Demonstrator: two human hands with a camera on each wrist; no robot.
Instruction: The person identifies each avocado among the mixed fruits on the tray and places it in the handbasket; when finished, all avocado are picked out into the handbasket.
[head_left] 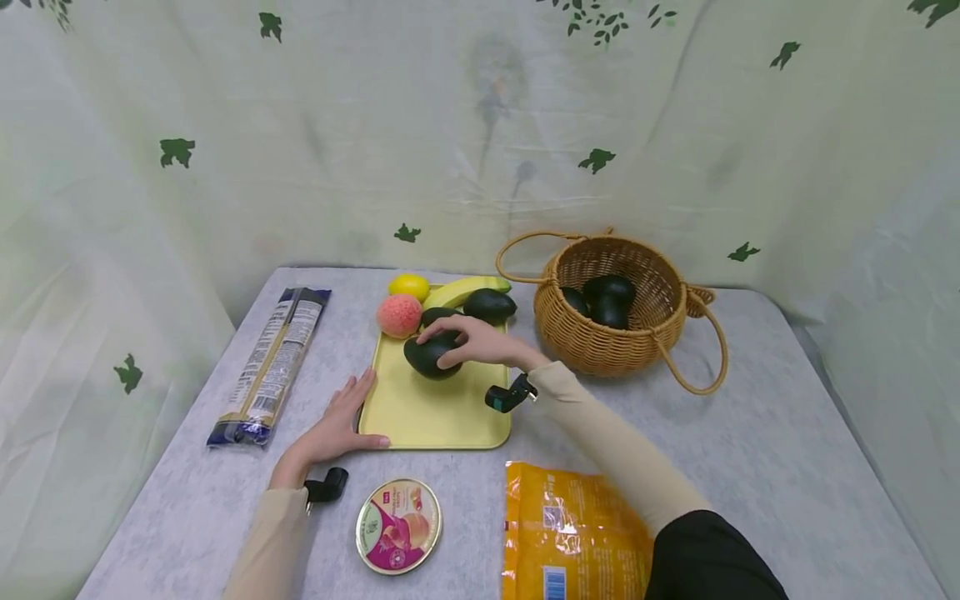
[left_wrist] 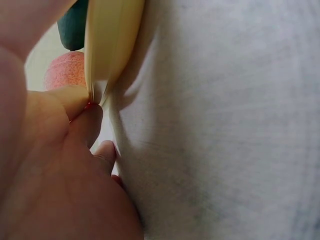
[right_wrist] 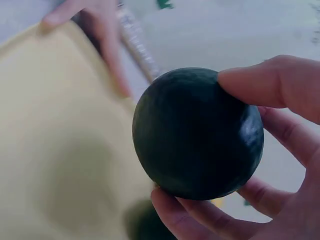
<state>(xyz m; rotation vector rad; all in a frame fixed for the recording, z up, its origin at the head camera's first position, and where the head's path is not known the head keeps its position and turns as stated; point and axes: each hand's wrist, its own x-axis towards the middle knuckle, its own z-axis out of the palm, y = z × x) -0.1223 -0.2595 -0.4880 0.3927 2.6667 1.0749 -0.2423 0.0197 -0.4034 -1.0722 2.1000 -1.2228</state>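
Observation:
Above the pale yellow tray (head_left: pixel 420 421), my right hand (head_left: pixel 480 340) grips a dark green avocado (head_left: pixel 433 358) between thumb and fingers. In the right wrist view the avocado (right_wrist: pixel 197 135) looks round and smooth, apart from the tray (right_wrist: pixel 30 125), with a blurred shadow below it. My left hand (head_left: pixel 337 425) rests at the tray's near left corner, its fingers straight along the left edge and its thumb on the near rim. At the tray's far end lie a pink peach-like fruit (head_left: pixel 399 316), a lemon (head_left: pixel 409 287), a banana (head_left: pixel 461 291) and two avocados (head_left: pixel 490 306).
A wicker basket (head_left: pixel 600 354) with several avocados (head_left: pixel 610 292) stands right of the tray, handles folded outward. On the left lies a long plastic package (head_left: pixel 273 367). Nearer are a round tin (head_left: pixel 398 527) and an orange bag (head_left: pixel 573 533), partly under my right arm.

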